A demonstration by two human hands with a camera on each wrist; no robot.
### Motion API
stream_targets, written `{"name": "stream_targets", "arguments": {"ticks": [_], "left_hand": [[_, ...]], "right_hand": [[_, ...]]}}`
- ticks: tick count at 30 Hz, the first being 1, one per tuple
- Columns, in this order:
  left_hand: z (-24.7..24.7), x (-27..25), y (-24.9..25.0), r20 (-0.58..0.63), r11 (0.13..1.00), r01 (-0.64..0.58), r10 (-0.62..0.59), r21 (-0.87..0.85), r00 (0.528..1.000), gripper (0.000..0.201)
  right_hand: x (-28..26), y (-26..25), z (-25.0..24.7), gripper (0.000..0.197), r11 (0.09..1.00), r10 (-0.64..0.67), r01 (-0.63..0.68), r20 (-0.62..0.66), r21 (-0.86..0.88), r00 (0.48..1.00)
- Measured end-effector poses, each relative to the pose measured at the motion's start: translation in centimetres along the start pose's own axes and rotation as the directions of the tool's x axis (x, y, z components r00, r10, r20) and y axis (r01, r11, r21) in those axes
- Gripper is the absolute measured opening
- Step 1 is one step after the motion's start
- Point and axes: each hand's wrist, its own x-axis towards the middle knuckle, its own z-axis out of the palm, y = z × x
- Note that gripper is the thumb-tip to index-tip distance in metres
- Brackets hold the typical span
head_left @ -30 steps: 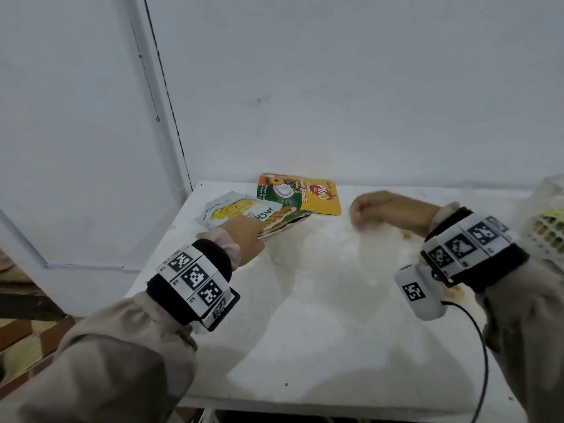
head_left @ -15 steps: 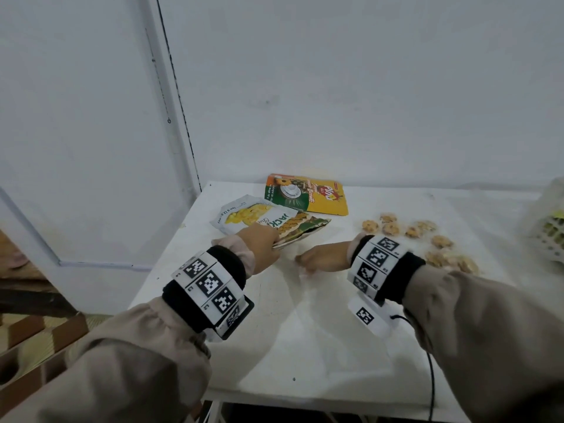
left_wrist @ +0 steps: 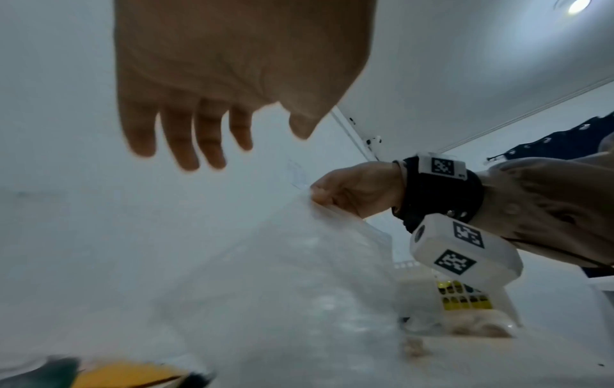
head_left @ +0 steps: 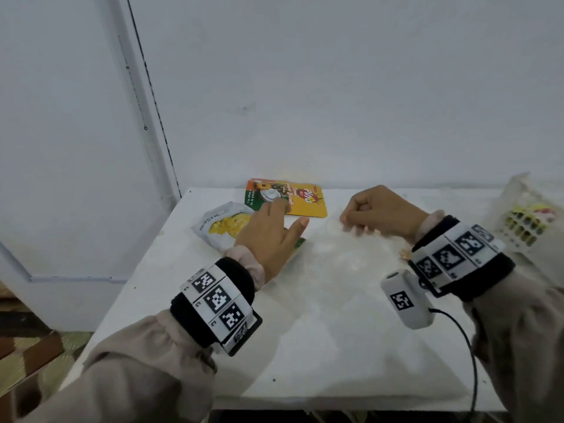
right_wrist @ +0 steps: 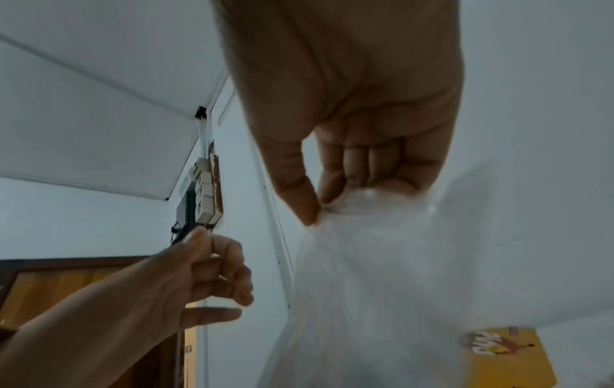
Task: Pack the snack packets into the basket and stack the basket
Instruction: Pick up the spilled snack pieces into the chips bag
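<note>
My right hand [head_left: 366, 213] pinches the top edge of a clear cookie packet [head_left: 345, 254], which hangs blurred above the white table [head_left: 305, 346]. Thumb and forefinger nip the plastic in the right wrist view, right hand [right_wrist: 315, 210], clear packet [right_wrist: 382, 275]. My left hand [head_left: 283, 215] hovers open, fingers spread, over a white jackfruit packet [head_left: 218, 224] and a yellow-green packet [head_left: 305, 199]. The left wrist view shows its straight fingers [left_wrist: 186, 141] holding nothing. A white basket [head_left: 525, 221] with packets inside stands at the far right.
A white wall runs close behind the table. The table's left edge [head_left: 146, 270] drops to a tiled floor. A cable hangs from my right wrist camera [head_left: 406, 300]. One cookie [head_left: 405, 254] shows by my right wrist.
My left hand has let go of the jackfruit packet, lifted and spread open. My right hand swung left to the packets, then back right, raising the clear cookie packet.
</note>
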Motion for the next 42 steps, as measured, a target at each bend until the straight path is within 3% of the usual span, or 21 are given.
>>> {"name": "stream_targets", "arguments": {"ticks": [2,5,10,15,19,26,29,32,35,37,39,42], "left_hand": [[0.6,0.1,1.4,-0.151,0.986,-0.144,0.129,-0.088,0.98,0.046],[1.9,0.6,3.6,-0.136,0.952,-0.251,0.23,-0.173,0.964,0.04],[4.5,1.7,6.9,0.038,0.953,-0.089,0.104,-0.288,0.994,0.035],[5.9,2.9,8.7,0.052,0.877,0.015,0.011,-0.481,0.999,0.02],[6.5,4.1,9.6,0.074,0.875,0.044,-0.009,-0.481,0.997,0.014],[7.2,6.1,10.3,-0.016,0.872,0.069,-0.088,-0.485,0.996,0.016],[7.7,6.2,11.4,-0.027,0.94,-0.052,0.046,-0.337,0.999,0.013],[8.1,6.2,12.9,0.076,0.975,-0.174,0.186,-0.137,0.98,0.021],[8.2,6.9,13.1,0.118,0.98,-0.199,0.2,-0.021,0.973,0.025],[8.2,7.4,13.0,0.141,0.977,-0.206,0.198,0.048,0.97,0.027],[8.4,7.5,13.0,0.195,0.972,-0.203,0.178,0.119,0.965,0.032],[8.9,7.2,13.0,0.25,0.971,-0.174,0.131,0.161,0.959,0.039]], "right_hand": [[-0.8,0.4,-0.9,0.01,0.99,0.036,-0.021,-0.104,0.138,0.994],[-1.9,1.1,-1.3,0.009,0.959,0.087,-0.018,-0.232,0.284,0.969],[-3.1,2.0,-1.1,0.008,0.861,0.154,0.013,-0.285,0.508,0.946],[-3.4,3.4,-2.0,0.024,0.763,0.208,0.025,-0.282,0.646,0.937],[-3.2,4.9,-3.4,0.031,0.772,0.211,0.014,-0.278,0.635,0.937],[-3.7,8.8,-5.5,0.038,0.919,0.18,-0.107,-0.162,0.379,0.97],[-4.2,9.5,-5.7,0.042,0.998,0.062,-0.058,-0.156,0.024,0.986],[-4.0,9.5,-5.9,0.037,0.915,-0.225,0.126,-0.226,-0.383,0.948],[-3.5,9.4,-6.6,0.014,0.855,-0.365,0.248,-0.188,-0.455,0.912],[-3.0,9.7,-7.1,0.024,0.835,-0.336,0.228,-0.134,-0.501,0.932],[-2.4,10.2,-7.3,0.038,0.823,-0.228,0.158,-0.063,-0.546,0.972],[-1.8,10.7,-7.3,0.045,0.857,-0.162,0.129,-0.022,-0.499,0.987]]}}
